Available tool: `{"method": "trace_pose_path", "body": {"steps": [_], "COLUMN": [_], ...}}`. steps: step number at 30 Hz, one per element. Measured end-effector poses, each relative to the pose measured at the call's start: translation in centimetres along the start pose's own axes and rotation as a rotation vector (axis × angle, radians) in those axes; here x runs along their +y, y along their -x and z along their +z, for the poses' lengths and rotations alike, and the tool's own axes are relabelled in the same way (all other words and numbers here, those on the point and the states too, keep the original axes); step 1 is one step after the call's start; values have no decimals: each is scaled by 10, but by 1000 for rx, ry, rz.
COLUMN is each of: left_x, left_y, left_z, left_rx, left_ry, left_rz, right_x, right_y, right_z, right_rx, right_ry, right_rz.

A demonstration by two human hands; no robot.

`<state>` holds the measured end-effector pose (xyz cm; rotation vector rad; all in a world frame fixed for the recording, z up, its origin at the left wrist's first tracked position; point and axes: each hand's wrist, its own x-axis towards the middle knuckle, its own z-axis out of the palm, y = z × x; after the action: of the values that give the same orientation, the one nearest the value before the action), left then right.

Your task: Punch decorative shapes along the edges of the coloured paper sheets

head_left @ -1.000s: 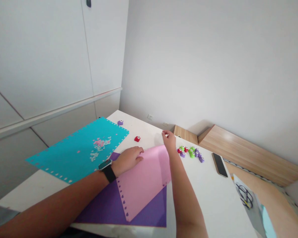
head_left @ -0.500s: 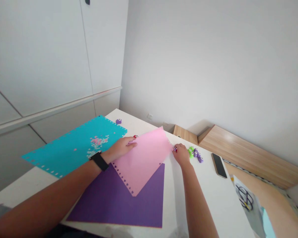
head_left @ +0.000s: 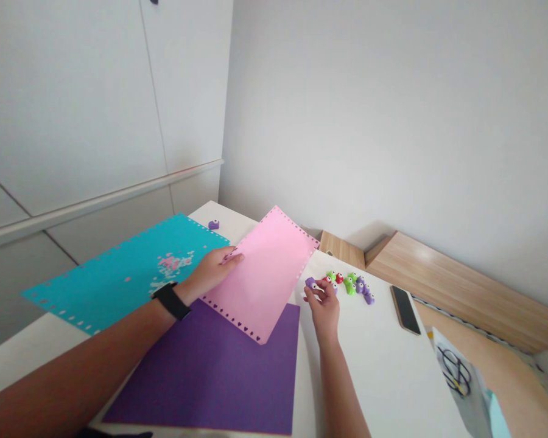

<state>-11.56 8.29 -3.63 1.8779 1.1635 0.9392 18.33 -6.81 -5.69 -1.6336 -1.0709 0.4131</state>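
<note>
My left hand [head_left: 217,271], with a black watch on the wrist, is closed on the left edge of a pink paper sheet [head_left: 269,274]. The sheet is tilted up, with small punched shapes along its edges. Between the fingertips of my right hand [head_left: 324,304] is a small purple paper punch [head_left: 310,283] with an eye on it, just right of the sheet. Behind that hand lie red and green punches [head_left: 339,278], partly hidden by the fingers. Under the pink sheet is a purple sheet [head_left: 219,371].
A turquoise sheet [head_left: 132,255] with punched edges lies left, bearing pink and pale paper bits [head_left: 171,263]. Another purple punch [head_left: 214,224] sits at the far corner. Green and purple punches [head_left: 360,284] and a phone [head_left: 405,309] are on the right of the white table [head_left: 383,353].
The pink sheet has been lifted and turned, its far corner now higher. My right hand has moved left and holds a purple punch; red and green punches now show behind it.
</note>
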Motion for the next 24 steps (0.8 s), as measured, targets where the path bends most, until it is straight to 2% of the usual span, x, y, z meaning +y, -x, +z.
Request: {"method": "trace_pose_path", "body": {"steps": [3,11,24], "left_x": [3,8,13], "left_y": [2,5,7], "left_z": [1,2,2], "left_rx": [5,-22,-14], "left_ry": [-24,-48,-25], "left_rz": [10,22,31], "right_x": [-4,-19,-20], "right_y": [6,12,16], "right_z": [6,6,7], "right_rx": [37,45,27], "right_ry": [-80,-56,-87], "right_rz": [43,62,31]}}
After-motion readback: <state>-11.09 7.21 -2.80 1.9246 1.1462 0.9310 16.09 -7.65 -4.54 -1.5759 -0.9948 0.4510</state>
